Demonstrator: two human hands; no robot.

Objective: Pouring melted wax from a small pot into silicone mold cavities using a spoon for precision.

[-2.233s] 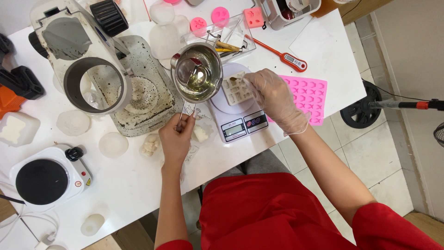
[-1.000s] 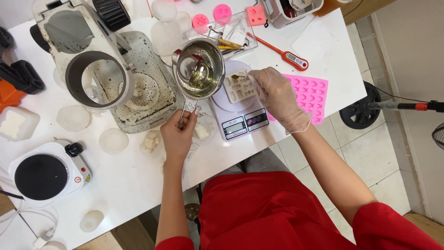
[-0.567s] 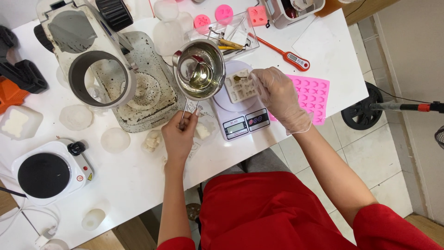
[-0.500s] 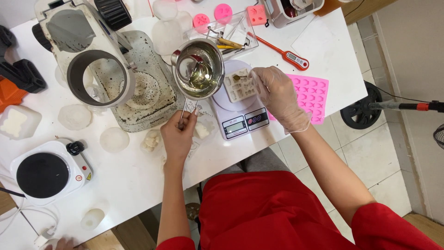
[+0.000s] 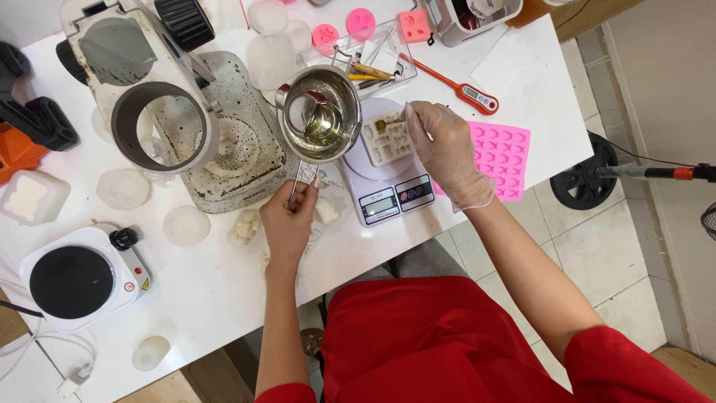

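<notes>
Left hand grips the handle of the metal melting pot, tilted beside the small mould on the scale; gloved right hand steadies the mould. Pink mould lies near.

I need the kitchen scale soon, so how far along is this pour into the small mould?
Done: clear liquid sits melted in the metal pot, and the small mould is placed on the scale. In hand: the left hand holds the pot's handle, tipped by the mould, while the gloved right hand steadies it. Left: liquid remains in the pot; the pink mould looks unfilled.
</notes>
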